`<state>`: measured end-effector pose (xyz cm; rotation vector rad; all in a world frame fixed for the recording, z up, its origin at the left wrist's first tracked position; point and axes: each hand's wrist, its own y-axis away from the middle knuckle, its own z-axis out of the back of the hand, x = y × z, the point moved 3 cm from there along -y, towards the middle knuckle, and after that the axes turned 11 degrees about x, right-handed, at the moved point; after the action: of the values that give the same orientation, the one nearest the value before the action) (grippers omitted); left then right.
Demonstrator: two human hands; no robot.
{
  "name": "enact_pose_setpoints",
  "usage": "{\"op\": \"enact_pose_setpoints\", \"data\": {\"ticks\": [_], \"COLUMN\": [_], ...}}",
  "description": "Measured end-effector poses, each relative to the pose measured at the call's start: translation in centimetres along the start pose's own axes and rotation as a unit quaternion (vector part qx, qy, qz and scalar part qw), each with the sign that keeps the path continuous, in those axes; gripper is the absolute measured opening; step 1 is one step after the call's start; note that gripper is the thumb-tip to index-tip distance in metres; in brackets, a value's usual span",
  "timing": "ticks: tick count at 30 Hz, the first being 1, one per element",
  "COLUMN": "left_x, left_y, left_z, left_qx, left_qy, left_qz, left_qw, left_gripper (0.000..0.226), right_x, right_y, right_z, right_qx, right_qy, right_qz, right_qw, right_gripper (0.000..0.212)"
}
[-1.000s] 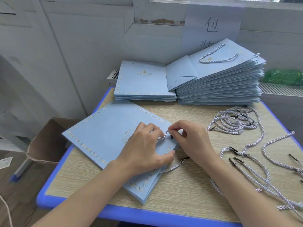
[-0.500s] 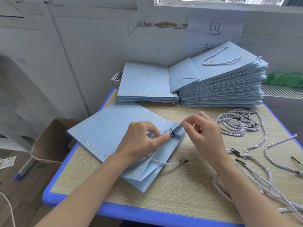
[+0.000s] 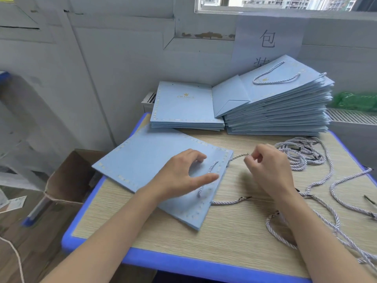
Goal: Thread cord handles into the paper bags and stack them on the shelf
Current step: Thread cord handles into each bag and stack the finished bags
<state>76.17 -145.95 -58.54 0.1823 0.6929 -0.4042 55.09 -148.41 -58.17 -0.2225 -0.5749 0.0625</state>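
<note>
A flat light-blue paper bag (image 3: 146,160) lies on the table in front of me. A white twisted cord (image 3: 212,169) runs across its top face between two holes. One cord end sticks out at the bag's upper right edge, and my right hand (image 3: 269,170) pinches that end near its metal tip. The other end (image 3: 230,201) trails out lower down onto the table. My left hand (image 3: 183,174) rests on the bag with fingers spread and loosely bent, holding nothing.
Two stacks of blue bags stand at the back: a low stack without handles (image 3: 185,107) and a taller stack with cord handles (image 3: 281,103). Loose cords (image 3: 302,154) lie at the right. A cardboard box (image 3: 71,176) stands left of the blue-edged table (image 3: 183,260).
The bag has dropped flat again and the cord now lies across its face. My left hand let go of the cord, while my right hand pulled the cord end out to the right.
</note>
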Motion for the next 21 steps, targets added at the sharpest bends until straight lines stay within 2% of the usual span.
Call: {"op": "enact_pose_setpoints", "data": {"ticks": [2,4,7,9,11,14,16,19,21], "left_x": [0.0,0.2,0.9,1.3,1.6,1.6,1.6,0.8,-0.1], "left_y": [0.4,1.1,3.0,4.3,4.9,5.3,5.9,6.8,7.0], "left_z": [0.2,0.7,1.6,1.5,1.2,1.0,0.7,0.1,0.1], "left_qx": [0.044,0.047,0.067,0.128,0.144,0.104,0.064,-0.022,-0.091], "left_qy": [0.01,0.004,0.002,-0.029,-0.071,-0.086,-0.14,-0.235,-0.25], "left_qz": [-0.025,-0.061,-0.098,-0.098,-0.105,-0.128,-0.159,-0.224,-0.259], "left_qw": [0.999,0.997,0.993,0.987,0.981,0.983,0.975,0.946,0.928], "left_gripper": [0.056,0.058,0.057,0.064,0.072,0.06,0.052,0.041,0.034], "right_x": [-0.9,-0.8,0.5,1.3,1.8,2.8,3.7,4.0,3.6], "right_y": [-0.1,0.1,0.6,1.0,1.4,2.5,3.4,4.3,4.8], "right_z": [-0.6,-0.6,0.0,0.0,-0.2,-0.6,-0.7,-0.9,-1.1], "right_qx": [0.048,0.048,0.009,0.016,0.036,0.059,0.09,0.119,0.158], "right_qy": [0.045,0.039,-0.023,-0.048,-0.056,-0.103,-0.136,-0.072,-0.013], "right_qz": [-0.033,-0.018,0.063,0.121,0.16,0.196,0.208,0.225,0.238], "right_qw": [0.997,0.998,0.998,0.991,0.985,0.973,0.964,0.964,0.958], "right_gripper": [0.024,0.031,0.031,0.026,0.022,0.013,0.013,0.034,0.045]}}
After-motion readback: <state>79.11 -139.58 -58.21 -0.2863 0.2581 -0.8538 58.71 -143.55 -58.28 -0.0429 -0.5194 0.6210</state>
